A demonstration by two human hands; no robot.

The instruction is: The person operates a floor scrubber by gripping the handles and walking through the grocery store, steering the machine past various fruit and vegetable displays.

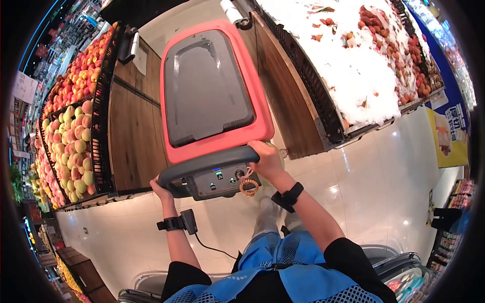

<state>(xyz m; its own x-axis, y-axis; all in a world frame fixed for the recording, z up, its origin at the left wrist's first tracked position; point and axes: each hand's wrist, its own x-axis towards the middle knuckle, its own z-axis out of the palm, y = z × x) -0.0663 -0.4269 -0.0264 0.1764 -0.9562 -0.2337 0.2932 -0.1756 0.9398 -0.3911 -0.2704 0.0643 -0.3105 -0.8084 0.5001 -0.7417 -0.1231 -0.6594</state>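
At the left, peaches (76,146) fill crates along the top of a wooden fruit stand (136,126), whose right side drops close beside the red-rimmed machine (172,144). The left hand (161,189) is partly closed at the left end of the machine's dark handle (202,164); its fingertips are hidden. The machine stands on the pale tiled floor (343,187), between that stand's right side and the left side of a second stand (290,96). Below the handle, a coiled cord (248,188) hangs at the right edge of the control panel (212,184). The right hand (268,159) curls over the handle's right end, gripping it. A narrow strip of floor separates the machine's right edge from the second stand, topped with white ice (353,76); beyond that stand's near edge, the floor widens.
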